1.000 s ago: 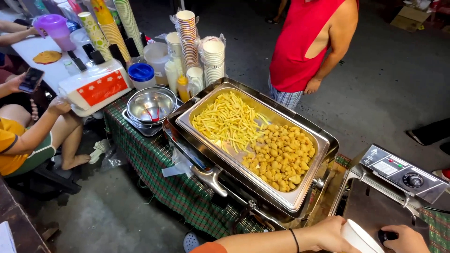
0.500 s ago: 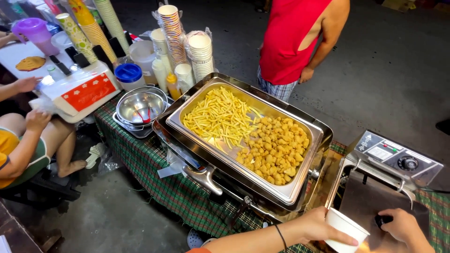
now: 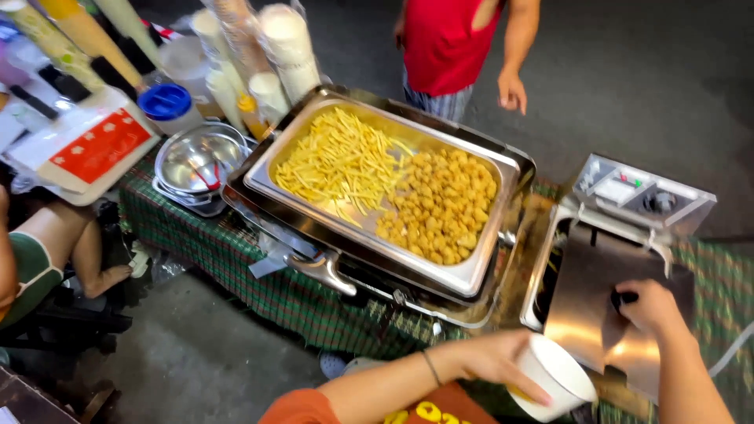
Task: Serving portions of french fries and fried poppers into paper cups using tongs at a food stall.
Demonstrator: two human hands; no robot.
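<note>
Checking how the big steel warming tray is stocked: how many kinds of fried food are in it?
2. Pale yellow fries fill the left half of the rectangular steel tray; golden round nuggets fill the right half. Anything buried beneath either pile would be hidden.

Grey concrete floor (image 3: 628,94) — green checked tablecloth (image 3: 236,259).

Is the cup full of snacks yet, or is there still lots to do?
Done: fries and golden nuggets already lie cooked in the big metal tray. In hand: the left hand holds a white paper cup tilted, and its inside cannot be seen; the right hand grips the black knob on the fryer lid. Left: the lid is not yet fully off the fryer.
</note>
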